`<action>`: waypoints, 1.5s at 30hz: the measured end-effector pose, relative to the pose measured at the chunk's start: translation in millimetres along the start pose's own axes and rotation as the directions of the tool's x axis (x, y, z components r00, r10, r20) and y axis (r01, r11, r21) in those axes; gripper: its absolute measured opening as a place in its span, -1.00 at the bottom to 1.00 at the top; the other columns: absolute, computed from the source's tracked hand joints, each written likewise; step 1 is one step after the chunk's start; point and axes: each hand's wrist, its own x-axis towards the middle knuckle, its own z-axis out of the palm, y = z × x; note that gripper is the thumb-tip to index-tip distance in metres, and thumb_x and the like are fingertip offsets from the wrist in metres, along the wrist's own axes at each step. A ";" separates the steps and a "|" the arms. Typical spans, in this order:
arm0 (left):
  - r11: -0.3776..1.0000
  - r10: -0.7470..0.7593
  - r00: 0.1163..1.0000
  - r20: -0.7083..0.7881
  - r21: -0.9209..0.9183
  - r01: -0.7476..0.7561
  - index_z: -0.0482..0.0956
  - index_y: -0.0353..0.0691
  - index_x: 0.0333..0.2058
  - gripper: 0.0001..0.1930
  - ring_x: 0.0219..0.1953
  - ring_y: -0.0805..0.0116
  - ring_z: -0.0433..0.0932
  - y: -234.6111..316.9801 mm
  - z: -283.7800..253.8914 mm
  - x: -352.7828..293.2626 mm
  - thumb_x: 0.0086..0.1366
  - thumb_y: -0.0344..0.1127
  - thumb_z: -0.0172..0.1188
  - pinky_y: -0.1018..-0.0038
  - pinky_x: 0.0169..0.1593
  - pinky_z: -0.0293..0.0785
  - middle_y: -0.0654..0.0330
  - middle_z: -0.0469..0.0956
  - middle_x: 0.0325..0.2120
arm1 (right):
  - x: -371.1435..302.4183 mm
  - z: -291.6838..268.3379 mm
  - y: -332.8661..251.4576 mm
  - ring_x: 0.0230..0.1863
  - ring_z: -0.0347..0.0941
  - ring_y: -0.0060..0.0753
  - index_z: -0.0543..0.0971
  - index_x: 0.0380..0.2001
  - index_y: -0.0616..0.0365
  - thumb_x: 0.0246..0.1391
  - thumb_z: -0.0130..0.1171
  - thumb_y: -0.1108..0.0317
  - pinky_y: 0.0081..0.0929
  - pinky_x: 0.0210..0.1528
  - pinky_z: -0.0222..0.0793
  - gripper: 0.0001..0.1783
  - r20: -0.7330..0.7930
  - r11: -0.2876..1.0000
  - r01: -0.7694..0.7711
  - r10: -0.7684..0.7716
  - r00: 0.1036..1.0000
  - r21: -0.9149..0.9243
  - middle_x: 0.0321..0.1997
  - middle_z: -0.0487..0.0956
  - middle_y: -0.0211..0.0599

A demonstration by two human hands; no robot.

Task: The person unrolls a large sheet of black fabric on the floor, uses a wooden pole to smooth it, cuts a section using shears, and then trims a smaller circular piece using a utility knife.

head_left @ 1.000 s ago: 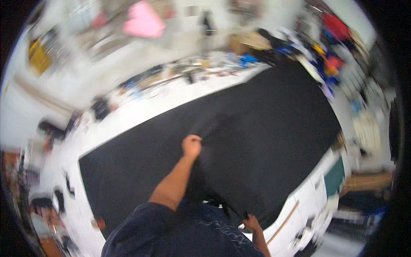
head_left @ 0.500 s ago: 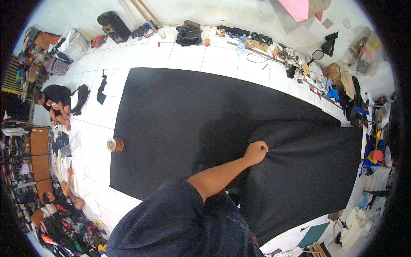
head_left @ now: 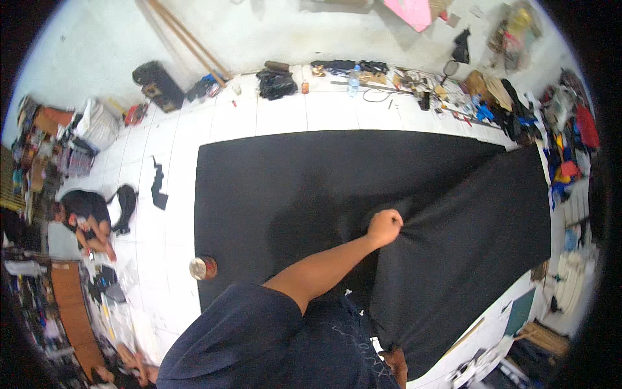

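A wide sheet of black fabric [head_left: 259, 175] lies over the white tiled floor. My left hand [head_left: 385, 227] is closed in a pinch on it near the middle, and folds fan out from the fingers toward the far right. To the right of that hand, the fabric is raised and drawn toward me. Low in the picture my right hand [head_left: 396, 363] shows only in part, against my dark shirt, closed at the gathered near edge of the fabric; its fingertips are hidden. A round tin can [head_left: 203, 268] rests on the fabric's left edge.
Along the far wall lie a black speaker [head_left: 157, 87], a black plastic bag [head_left: 276, 84], a water bottle [head_left: 354, 81] and scattered tools. Two people are on the floor at left, one sitting [head_left: 91, 217]. A dark green board [head_left: 520, 312] lies at lower right.
The fabric's right part is pulled up and nearer to me, with longer folds running from my left hand. My right hand now shows more at the lower edge. The view has shifted.
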 end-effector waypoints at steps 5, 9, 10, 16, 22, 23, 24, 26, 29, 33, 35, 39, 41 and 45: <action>0.986 0.112 0.993 -0.024 0.125 -0.108 0.68 -0.17 -0.44 -0.83 -0.33 0.10 0.64 8.1 -105.8 -12.8 0.12 -0.41 0.08 0.29 -0.21 0.51 0.02 0.65 -0.40 | -55.7 95.7 -96.3 -0.17 0.52 0.25 0.51 -0.10 0.28 -0.25 0.41 0.06 0.01 -0.10 0.43 -0.33 -0.440 0.951 0.218 -0.103 0.892 0.218 -0.28 0.57 0.21; 0.986 0.107 0.994 -0.014 0.128 -0.104 0.63 -0.30 -0.46 -0.84 -0.48 0.40 0.49 6.4 -189.6 -26.3 0.13 -0.35 0.14 0.38 -0.34 0.42 0.14 0.54 -0.58 | -102.1 117.9 -212.1 -0.20 0.52 0.20 0.53 -0.30 0.13 -0.23 0.38 0.22 -0.03 -0.14 0.45 -0.60 -0.531 0.923 -0.123 0.315 0.787 0.365 -0.32 0.60 0.02; 0.982 0.120 0.992 0.035 0.139 -0.124 0.61 -0.33 -0.49 -0.84 -0.49 0.44 0.46 -8.9 -223.2 -24.5 0.14 -0.36 0.16 0.41 -0.35 0.40 0.19 0.52 -0.60 | -108.5 120.0 -243.5 -0.21 0.52 0.19 0.50 -0.35 0.16 -0.23 0.36 0.22 -0.01 -0.15 0.43 -0.63 -0.548 0.915 -0.141 0.344 0.763 0.378 -0.34 0.59 0.04; 0.996 0.064 0.992 0.113 0.057 -0.070 0.57 -0.33 -0.44 -0.92 -0.40 0.46 0.42 -84.4 -347.1 3.4 0.19 -0.50 0.10 0.53 -0.26 0.34 0.25 0.50 -0.48 | -135.7 149.0 -383.8 -0.22 0.52 0.15 0.50 -0.36 0.17 -0.28 0.39 0.32 0.00 -0.15 0.41 -0.63 -0.616 0.880 -0.159 0.432 0.658 0.448 -0.38 0.58 -0.01; 1.000 -0.006 0.989 0.145 0.009 0.005 0.48 -0.27 -0.52 -0.90 -0.51 0.53 0.31 -123.1 -467.0 2.8 0.16 -0.54 0.07 0.55 -0.39 0.25 0.35 0.37 -0.57 | -180.7 201.2 -506.3 -0.17 0.52 0.11 0.51 -0.27 0.15 -0.25 0.41 0.30 -0.04 -0.11 0.42 -0.58 -0.579 0.821 -0.168 0.514 0.633 0.546 -0.31 0.59 0.00; 1.000 -0.021 0.989 0.148 0.000 0.022 0.48 -0.27 -0.53 -0.90 -0.52 0.53 0.30 -128.9 -483.1 -3.8 0.16 -0.54 0.07 0.56 -0.39 0.24 0.36 0.36 -0.57 | -189.8 207.9 -522.6 -0.17 0.52 0.11 0.51 -0.27 0.15 -0.25 0.41 0.30 -0.04 -0.10 0.42 -0.58 -0.549 0.812 -0.203 0.531 0.645 0.548 -0.31 0.60 0.00; 1.000 -0.026 0.989 0.145 -0.008 0.027 0.48 -0.27 -0.53 -0.90 -0.52 0.54 0.29 -133.4 -506.0 -5.1 0.16 -0.54 0.07 0.56 -0.40 0.23 0.36 0.36 -0.58 | -201.3 206.2 -542.9 -0.17 0.53 0.10 0.51 -0.27 0.14 -0.25 0.41 0.30 -0.05 -0.10 0.42 -0.58 -0.525 0.804 -0.224 0.543 0.655 0.551 -0.31 0.60 0.00; 1.000 0.003 0.989 0.147 0.008 -0.004 0.48 -0.27 -0.53 -0.90 -0.52 0.53 0.30 -128.1 -528.8 -12.6 0.16 -0.54 0.06 0.55 -0.39 0.24 0.35 0.37 -0.57 | -218.3 209.7 -568.0 -0.17 0.53 0.08 0.51 -0.27 0.14 -0.25 0.40 0.27 -0.07 -0.12 0.44 -0.58 -0.530 0.802 -0.258 0.561 0.636 0.540 -0.34 0.60 -0.01; 0.992 0.066 0.984 0.164 0.094 -0.082 0.49 -0.30 -0.52 -0.92 -0.47 0.45 0.36 -113.4 -567.9 -40.4 0.14 -0.55 0.06 0.50 -0.32 0.30 0.29 0.42 -0.55 | -254.6 222.4 -594.3 -0.20 0.56 0.08 0.55 -0.29 0.12 -0.22 0.38 0.21 -0.06 -0.13 0.46 -0.61 -0.463 0.769 -0.326 0.606 0.647 0.550 -0.31 0.62 -0.03; 0.970 0.122 0.976 0.179 0.189 -0.156 0.50 -0.35 -0.49 -0.94 -0.38 0.30 0.45 -116.1 -625.1 -78.0 0.10 -0.57 0.06 0.40 -0.18 0.36 0.17 0.50 -0.49 | -291.1 250.4 -619.2 -0.24 0.56 0.07 0.55 -0.29 0.11 -0.25 0.31 0.23 -0.06 -0.19 0.47 -0.63 -0.435 0.805 -0.364 0.569 0.698 0.468 -0.36 0.62 -0.05; 0.952 0.179 0.967 0.179 0.217 -0.217 0.48 -0.35 -0.51 -0.94 -0.39 0.30 0.44 -116.4 -652.0 -102.8 0.09 -0.58 0.04 0.41 -0.19 0.36 0.16 0.49 -0.50 | -316.2 254.3 -636.3 -0.25 0.57 0.06 0.56 -0.29 0.10 -0.26 0.29 0.22 -0.07 -0.20 0.49 -0.63 -0.331 0.785 -0.421 0.588 0.739 0.454 -0.37 0.62 -0.04; 0.973 0.137 0.975 0.176 0.159 -0.165 0.46 -0.34 -0.53 -0.93 -0.40 0.34 0.42 -140.4 -701.2 -152.6 0.09 -0.58 0.02 0.43 -0.19 0.35 0.19 0.47 -0.51 | -339.9 304.5 -645.9 -0.27 0.59 0.06 0.61 -0.28 0.03 -0.23 0.25 0.13 -0.09 -0.20 0.51 -0.62 -0.320 0.814 -0.427 0.557 0.767 0.393 -0.38 0.64 -0.04; 0.967 0.191 0.955 0.225 0.122 -0.222 0.45 -0.33 -0.53 -0.93 -0.39 0.36 0.41 -130.7 -726.2 -188.7 0.09 -0.57 0.01 0.45 -0.18 0.34 0.20 0.46 -0.51 | -361.3 341.2 -654.9 -0.27 0.59 0.06 0.62 -0.30 0.02 -0.21 0.22 0.10 -0.08 -0.20 0.51 -0.64 -0.292 0.815 -0.424 0.549 0.783 0.395 -0.37 0.64 -0.04; 0.950 0.245 0.958 0.148 0.160 -0.268 0.46 -0.33 -0.52 -0.92 -0.40 0.38 0.40 -158.2 -786.0 -217.5 0.09 -0.57 0.00 0.48 -0.21 0.34 0.21 0.46 -0.51 | -383.5 399.1 -680.4 -0.29 0.58 0.08 0.61 -0.32 0.07 -0.22 0.25 0.11 -0.06 -0.24 0.49 -0.63 -0.357 0.865 -0.325 0.463 0.811 0.383 -0.40 0.63 -0.02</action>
